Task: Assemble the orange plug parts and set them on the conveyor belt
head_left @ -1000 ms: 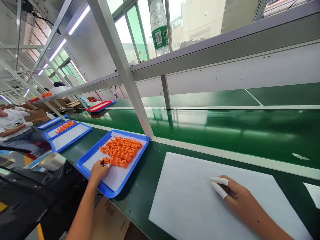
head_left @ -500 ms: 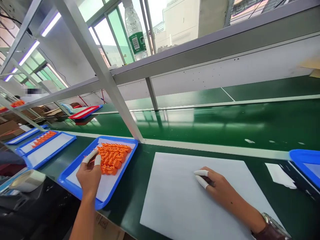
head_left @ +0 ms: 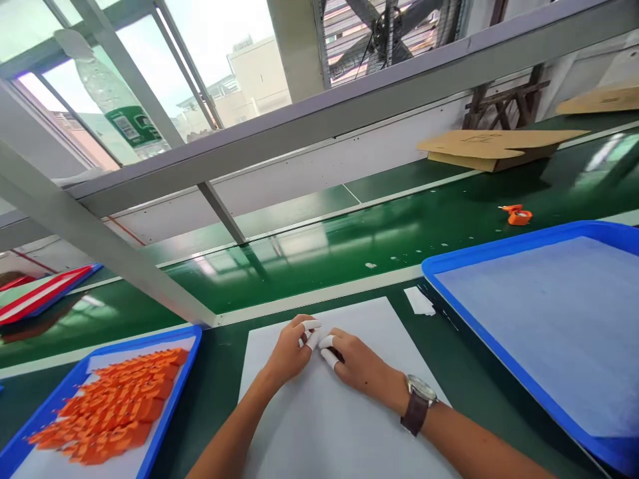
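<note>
Here, the left hand (head_left: 293, 347) and the right hand (head_left: 360, 364) nearly meet over the white sheet (head_left: 309, 429), fingers narrow; whether they hold something, I cannot tell. At eight o'clock, orange plastic parts (head_left: 114, 406) crowd one blue tray (head_left: 176, 402); a careless left-hand bump could scatter them.

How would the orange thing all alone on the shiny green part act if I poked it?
The orange piece would probably slide, because the green surface under it looks smooth and shiny. It might swivel or wobble instead of rolling far, since its shape is lumpy and sticks out to one side. It looks small, so I'd guess it's light.
</note>
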